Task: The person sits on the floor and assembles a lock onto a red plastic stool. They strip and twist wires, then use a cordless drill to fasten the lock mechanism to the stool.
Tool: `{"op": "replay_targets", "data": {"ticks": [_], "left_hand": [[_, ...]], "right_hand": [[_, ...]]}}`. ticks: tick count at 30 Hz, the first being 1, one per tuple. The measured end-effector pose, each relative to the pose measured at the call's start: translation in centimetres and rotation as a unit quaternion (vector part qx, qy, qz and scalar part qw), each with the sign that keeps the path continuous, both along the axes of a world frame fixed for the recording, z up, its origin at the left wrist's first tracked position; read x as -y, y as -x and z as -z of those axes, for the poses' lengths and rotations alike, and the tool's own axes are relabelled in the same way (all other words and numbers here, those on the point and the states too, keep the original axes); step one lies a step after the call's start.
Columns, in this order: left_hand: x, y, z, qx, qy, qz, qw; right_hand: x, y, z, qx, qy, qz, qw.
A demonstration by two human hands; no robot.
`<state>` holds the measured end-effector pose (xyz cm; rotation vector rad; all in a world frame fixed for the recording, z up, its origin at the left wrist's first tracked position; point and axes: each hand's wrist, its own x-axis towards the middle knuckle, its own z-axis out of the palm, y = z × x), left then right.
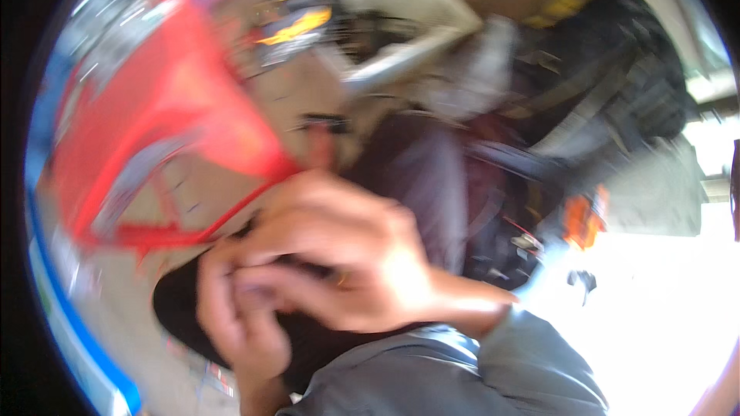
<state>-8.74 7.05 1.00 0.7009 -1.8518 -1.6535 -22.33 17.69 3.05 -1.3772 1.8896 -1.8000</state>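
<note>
My right hand (351, 250) reaches in from the right, its fingers curled over my left hand (243, 331). The two meet at the fingertips in front of my body, and motion blurs both. My left fingers are bent inward under the right ones. A small dark patch shows between the hands, but I cannot make out what they hold. Black cloth (185, 300) lies behind and below them, over my lap or leg. Just beyond the hands, on the left, stands a red plastic chair or stool (208, 108).
A pale open box (408, 54) with dark items stands at the far side, beside yellow objects (297, 27). To the right are a black bag (617, 69), dark maroon fabric (432, 177) and an orange object (586, 219). A blue edge (85, 347) runs along the left.
</note>
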Motion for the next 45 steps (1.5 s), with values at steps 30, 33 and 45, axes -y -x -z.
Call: {"op": "replay_targets", "data": {"ticks": [30,33,45], "left_hand": [[-0.1,1.1,12.2,0.167,-0.051,0.218,0.96],[0.3,1.3,11.3,0.149,0.021,0.168,0.974],[0.1,1.7,4.3,-0.033,0.086,0.059,0.994]], "right_hand": [[-66.6,12.9,19.4,0.035,-0.54,0.633,0.554],[-70.2,13.6,21.5,-0.125,-0.512,0.623,0.578],[-39.3,3.5,8.3,0.229,-0.124,0.352,0.899]]}}
